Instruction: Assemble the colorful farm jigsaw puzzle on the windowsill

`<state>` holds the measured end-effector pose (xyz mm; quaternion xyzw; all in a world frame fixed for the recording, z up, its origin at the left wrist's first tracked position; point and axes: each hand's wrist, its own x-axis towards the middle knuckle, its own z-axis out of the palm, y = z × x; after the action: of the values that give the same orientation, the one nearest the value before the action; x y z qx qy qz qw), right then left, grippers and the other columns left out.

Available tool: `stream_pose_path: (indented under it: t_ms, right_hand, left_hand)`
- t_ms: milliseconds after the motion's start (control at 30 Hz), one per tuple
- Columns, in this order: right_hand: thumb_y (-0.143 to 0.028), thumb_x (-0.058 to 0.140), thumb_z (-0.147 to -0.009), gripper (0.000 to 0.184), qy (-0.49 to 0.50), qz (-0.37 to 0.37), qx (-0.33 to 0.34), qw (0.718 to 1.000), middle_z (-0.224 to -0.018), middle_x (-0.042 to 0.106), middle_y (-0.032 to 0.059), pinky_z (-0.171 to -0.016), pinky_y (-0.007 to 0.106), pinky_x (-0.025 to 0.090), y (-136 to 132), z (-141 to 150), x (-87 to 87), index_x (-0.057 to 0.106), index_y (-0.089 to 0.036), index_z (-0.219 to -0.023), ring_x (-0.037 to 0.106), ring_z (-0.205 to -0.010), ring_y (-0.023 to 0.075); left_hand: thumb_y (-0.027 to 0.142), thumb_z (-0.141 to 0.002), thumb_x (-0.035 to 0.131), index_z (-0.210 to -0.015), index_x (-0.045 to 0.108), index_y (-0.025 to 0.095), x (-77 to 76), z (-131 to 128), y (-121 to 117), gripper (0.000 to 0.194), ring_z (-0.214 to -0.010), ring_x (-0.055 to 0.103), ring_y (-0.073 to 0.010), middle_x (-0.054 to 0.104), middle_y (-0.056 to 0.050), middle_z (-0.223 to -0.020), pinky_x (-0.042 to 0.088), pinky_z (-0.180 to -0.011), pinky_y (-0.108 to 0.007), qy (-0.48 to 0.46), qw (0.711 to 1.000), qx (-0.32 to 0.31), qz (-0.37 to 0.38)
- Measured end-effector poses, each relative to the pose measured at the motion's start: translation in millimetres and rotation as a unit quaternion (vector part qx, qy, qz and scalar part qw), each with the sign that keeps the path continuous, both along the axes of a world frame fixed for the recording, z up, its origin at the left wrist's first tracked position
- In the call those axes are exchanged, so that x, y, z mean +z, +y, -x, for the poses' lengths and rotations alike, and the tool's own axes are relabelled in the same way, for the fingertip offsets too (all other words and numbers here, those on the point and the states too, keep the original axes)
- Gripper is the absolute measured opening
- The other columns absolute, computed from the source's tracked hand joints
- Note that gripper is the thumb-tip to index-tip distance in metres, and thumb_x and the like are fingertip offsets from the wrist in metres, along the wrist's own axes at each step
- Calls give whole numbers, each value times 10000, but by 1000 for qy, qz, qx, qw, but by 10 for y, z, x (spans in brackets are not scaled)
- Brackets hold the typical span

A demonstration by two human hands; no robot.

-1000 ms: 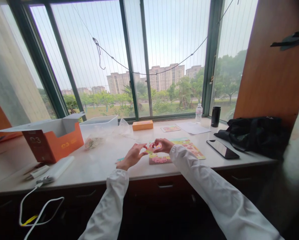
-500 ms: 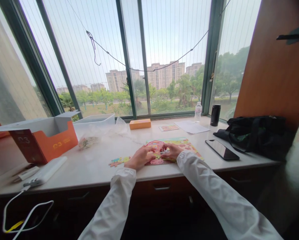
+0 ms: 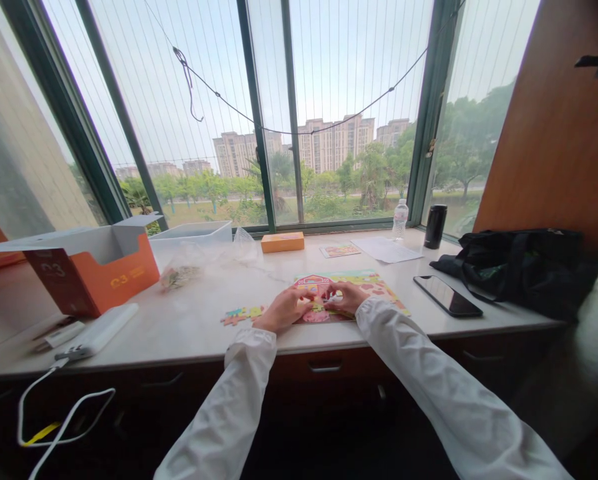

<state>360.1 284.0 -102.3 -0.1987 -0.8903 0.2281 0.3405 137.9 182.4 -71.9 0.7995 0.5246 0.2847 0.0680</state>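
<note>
A colourful jigsaw puzzle (image 3: pixel 379 291) lies flat near the front edge of the white tabletop, with a red barn shape at its left. Over its left part my left hand (image 3: pixel 287 309) rests with thumb and forefinger apart and the fingertips at the picture. Facing it, my right hand (image 3: pixel 347 297) has its thumb and fingers closed around a small pale puzzle piece (image 3: pixel 334 298), partly hidden by the fingers. Several joined puzzle pieces (image 3: pixel 236 316) lie left of my left wrist.
At the left stand an open orange box (image 3: pixel 113 273), a white bin (image 3: pixel 193 233) and a corded white device (image 3: pixel 96 332). Behind are a small orange box (image 3: pixel 282 242), a picture card (image 3: pixel 339 250) and paper (image 3: pixel 386 250). Rightward are a bottle (image 3: pixel 399 220), black tumbler (image 3: pixel 435 227), phone (image 3: pixel 447 296) and black bag (image 3: pixel 523 267).
The head view has shifted slightly. My hands stay at the same part of the puzzle, with the fingertips moved a little; the pale piece remains at my right fingers.
</note>
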Motion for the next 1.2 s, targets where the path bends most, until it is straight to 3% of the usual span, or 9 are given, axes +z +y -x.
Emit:
stream_pose_path:
  t_ms: [200, 433, 700, 933, 1200]
  right_hand:
    - [-360, 768, -733, 195, -2, 11, 4, 1000, -801, 711, 11, -761, 317, 510, 4, -6, 2, 707, -206, -838, 635, -749, 166]
    - [-350, 736, -764, 158, -17, 13, -10, 1000, -844, 721, 13, -825, 331, 493, 13, -21, -20, 703, -214, -839, 646, -834, 179]
    - [-337, 766, -717, 180, -36, 50, -55, 997, -824, 724, 6, -747, 314, 507, 4, 70, -38, 697, -224, -839, 646, -778, 180]
    - [-200, 779, -660, 146, -73, 43, -92, 992, -792, 722, 8, -661, 294, 486, -3, 187, 9, 702, -226, -782, 645, -729, 189]
    - [-127, 691, -705, 111, -97, 23, -142, 985, -787, 732, -8, -707, 288, 487, -96, 177, 37, 678, -224, -759, 671, -749, 178]
  left_hand:
    - [221, -848, 606, -1104, 753, 264, -32, 14, 58, 298, -977, 664, -199, 756, -21, -1019, 504, -917, -309, -8, 1000, 27, 13]
    - [209, -860, 563, -1090, 755, 249, -48, 9, 116, 302, -977, 684, -184, 765, -10, -1037, 515, -936, -295, -44, 998, 2, 39]
    - [267, -779, 670, -975, 775, 272, -11, -65, 116, 222, -891, 700, -180, 775, 23, -967, 534, -816, -259, -38, 995, 70, 66]
    - [272, -771, 706, -973, 777, 307, 100, -122, 59, 216, -938, 698, -193, 773, 40, -961, 517, -860, -270, 18, 993, 99, 63]
    - [260, -794, 704, -1034, 759, 285, 25, -223, 15, 247, -971, 670, -214, 756, -5, -1001, 507, -905, -319, 21, 991, 126, 37]
